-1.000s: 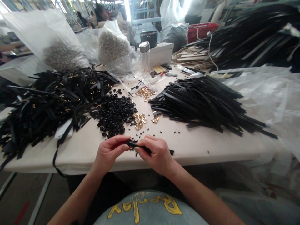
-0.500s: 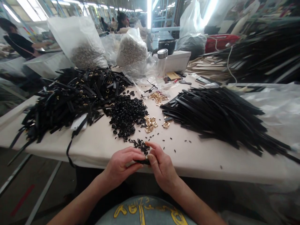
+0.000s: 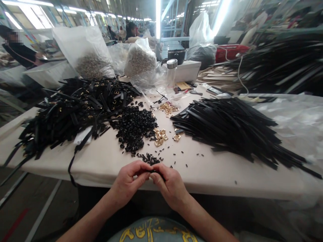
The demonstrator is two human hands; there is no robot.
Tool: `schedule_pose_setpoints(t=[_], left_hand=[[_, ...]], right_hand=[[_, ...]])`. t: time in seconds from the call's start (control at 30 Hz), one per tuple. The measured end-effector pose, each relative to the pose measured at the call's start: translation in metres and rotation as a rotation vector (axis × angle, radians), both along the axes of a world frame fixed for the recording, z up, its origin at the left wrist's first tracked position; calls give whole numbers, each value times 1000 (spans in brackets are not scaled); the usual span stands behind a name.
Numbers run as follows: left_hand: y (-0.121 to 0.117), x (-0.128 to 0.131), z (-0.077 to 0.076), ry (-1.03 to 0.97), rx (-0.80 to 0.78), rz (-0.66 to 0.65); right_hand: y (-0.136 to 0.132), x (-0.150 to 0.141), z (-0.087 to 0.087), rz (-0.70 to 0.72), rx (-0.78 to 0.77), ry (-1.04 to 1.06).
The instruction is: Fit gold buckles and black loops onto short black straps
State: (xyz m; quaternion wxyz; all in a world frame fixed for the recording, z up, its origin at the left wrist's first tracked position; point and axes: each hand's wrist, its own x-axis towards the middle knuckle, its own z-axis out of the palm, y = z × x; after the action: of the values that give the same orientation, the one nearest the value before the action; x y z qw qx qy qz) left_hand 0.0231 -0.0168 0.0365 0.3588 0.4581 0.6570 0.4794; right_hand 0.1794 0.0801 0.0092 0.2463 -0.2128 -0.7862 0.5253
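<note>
My left hand (image 3: 128,183) and my right hand (image 3: 169,185) meet at the near edge of the table (image 3: 106,161), fingertips pinched together on a small black strap piece (image 3: 154,172) that is mostly hidden between them. Just beyond my fingers lie tiny black bits (image 3: 150,158). Farther off sit a heap of black rings (image 3: 133,127) and several gold buckles (image 3: 161,135). A fan of black straps (image 3: 234,126) lies to the right.
A big tangle of black straps with gold buckles (image 3: 75,111) covers the left of the table. Clear bags of small parts (image 3: 88,53) (image 3: 140,58), a lidded jar (image 3: 171,72) and a white box (image 3: 188,70) stand behind. Clear plastic sheeting (image 3: 295,117) lies right. A person (image 3: 17,50) stands far left.
Both hands have stayed pinched on the small black piece at the table's edge, drawing a little closer together. The view has tilted upward, showing more of the hall.
</note>
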Motion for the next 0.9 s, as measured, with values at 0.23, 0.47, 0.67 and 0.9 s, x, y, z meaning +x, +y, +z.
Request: schedule_pose_setpoints(t=[0.23,0.47,0.67,0.9], left_hand=[[8,7,-3,-119,-27,44],[17,9,-6,-182,-46,51],[23,13,-6,-216,-30,82],[28,12,-8,-232,-35,119]], right_hand=[[11,9,10,19,10,-175],[20,18,9,92,-168,-104],[27,19,11,167,-418,-180],[30,18,-1,176,-575,-31]])
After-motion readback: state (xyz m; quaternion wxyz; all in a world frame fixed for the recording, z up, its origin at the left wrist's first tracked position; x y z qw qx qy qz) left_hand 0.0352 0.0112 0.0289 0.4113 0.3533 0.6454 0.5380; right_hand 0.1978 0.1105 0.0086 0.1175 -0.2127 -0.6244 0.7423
